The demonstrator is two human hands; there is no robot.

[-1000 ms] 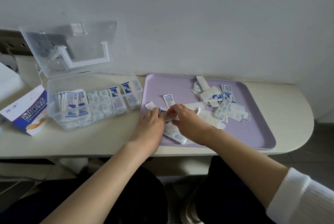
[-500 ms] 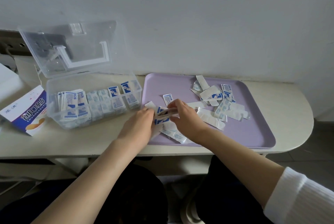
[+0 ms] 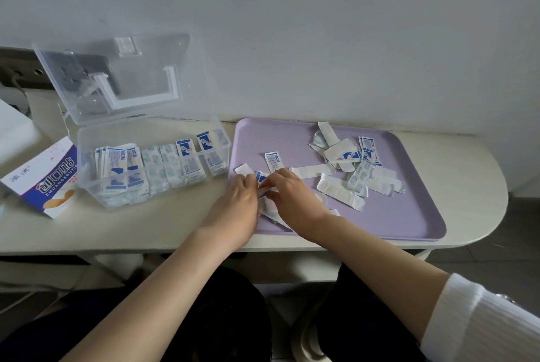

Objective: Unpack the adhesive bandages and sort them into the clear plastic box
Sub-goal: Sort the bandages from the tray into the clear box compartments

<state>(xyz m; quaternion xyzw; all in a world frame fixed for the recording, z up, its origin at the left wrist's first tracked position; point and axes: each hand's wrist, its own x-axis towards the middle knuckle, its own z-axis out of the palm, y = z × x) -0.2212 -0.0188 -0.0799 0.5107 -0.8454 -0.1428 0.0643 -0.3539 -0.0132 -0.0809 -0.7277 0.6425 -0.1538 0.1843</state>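
Gripping bandages point(image 3: 262, 190) | left hand point(image 3: 238, 200) shifted closer to right hand point(image 3: 292, 195)

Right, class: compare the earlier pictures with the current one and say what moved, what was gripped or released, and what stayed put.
The left hand slid slightly left, then back right against the right hand; both go on pinching a small bundle of wrapped bandages at the near-left corner of the purple tray. Nothing was let go. The clear plastic box, its open lid, the carton and the loose pile stayed put.
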